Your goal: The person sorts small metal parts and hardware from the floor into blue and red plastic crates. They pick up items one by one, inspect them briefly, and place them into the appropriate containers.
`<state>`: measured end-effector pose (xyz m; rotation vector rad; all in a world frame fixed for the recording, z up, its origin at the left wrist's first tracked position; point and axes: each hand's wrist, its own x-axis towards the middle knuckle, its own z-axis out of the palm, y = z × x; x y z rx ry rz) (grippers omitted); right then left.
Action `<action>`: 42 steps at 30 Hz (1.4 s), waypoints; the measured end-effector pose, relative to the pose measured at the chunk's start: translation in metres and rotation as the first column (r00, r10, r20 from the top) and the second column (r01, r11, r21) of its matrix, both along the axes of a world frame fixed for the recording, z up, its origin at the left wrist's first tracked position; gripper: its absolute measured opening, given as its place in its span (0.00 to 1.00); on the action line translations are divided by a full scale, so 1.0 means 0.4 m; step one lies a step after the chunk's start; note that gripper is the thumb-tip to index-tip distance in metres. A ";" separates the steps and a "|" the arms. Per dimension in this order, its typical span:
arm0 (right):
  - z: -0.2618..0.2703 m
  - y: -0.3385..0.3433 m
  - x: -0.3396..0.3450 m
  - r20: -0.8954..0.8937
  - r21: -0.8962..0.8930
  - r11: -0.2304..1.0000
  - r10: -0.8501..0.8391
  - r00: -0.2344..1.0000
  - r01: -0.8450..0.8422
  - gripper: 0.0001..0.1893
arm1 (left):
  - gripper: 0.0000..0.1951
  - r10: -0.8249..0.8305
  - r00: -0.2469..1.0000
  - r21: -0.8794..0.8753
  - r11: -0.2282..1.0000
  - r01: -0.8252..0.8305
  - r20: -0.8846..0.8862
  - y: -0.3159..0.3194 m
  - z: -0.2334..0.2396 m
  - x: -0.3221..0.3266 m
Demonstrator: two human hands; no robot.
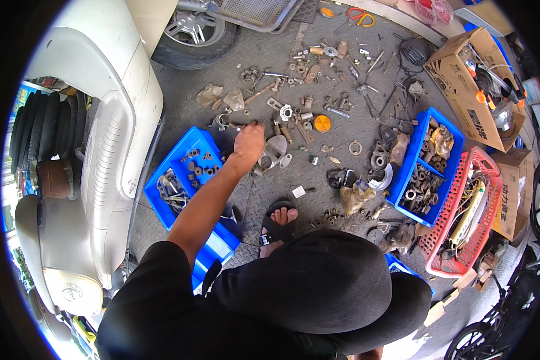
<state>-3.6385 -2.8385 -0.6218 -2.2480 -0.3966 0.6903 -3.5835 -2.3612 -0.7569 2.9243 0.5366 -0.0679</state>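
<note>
My left hand (249, 141) reaches down among loose metal parts on the floor. Its fingertips are at a small bolt-like piece (235, 128), and whether they grip it cannot be made out. Just beyond lies a curved metal bracket (219, 119). To the hand's right are a metal ring fitting (286, 112), a grey metal housing (276, 146) and a round orange reflector (322, 123). Under my forearm stands a blue divided bin (207, 135) with bushings (199, 171) and bolts (173, 191) in separate compartments. My right hand is out of view.
A blue parts bin (425, 164), a red plastic basket (465, 207) and a cardboard box (454, 96) line the right side. A scooter body (112, 103) stands at left, a wheel (195, 38) behind. Orange-handled scissors (360, 17) lie on the chequer-plate floor (261, 189).
</note>
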 end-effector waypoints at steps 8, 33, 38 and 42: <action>0.142 0.066 0.108 -0.095 -0.093 0.994 -0.061 0.994 0.052 0.10 | 0.23 0.173 0.980 -0.180 0.966 -0.188 -0.093 -0.071 0.176 0.069; -0.273 0.608 0.541 0.568 -0.129 0.976 0.216 0.794 -0.173 0.14 | 0.18 -0.246 0.952 -0.055 0.964 0.259 0.182 -0.116 0.108 0.201; -0.252 0.620 0.587 0.485 0.004 0.991 0.116 0.867 -0.135 0.17 | 0.16 -0.198 0.966 -0.035 0.978 0.207 0.164 -0.134 0.118 0.203; -0.238 0.667 0.657 0.544 0.024 0.989 0.112 0.832 -0.149 0.21 | 0.11 -0.116 0.984 -0.068 0.990 0.126 0.138 -0.163 0.141 0.227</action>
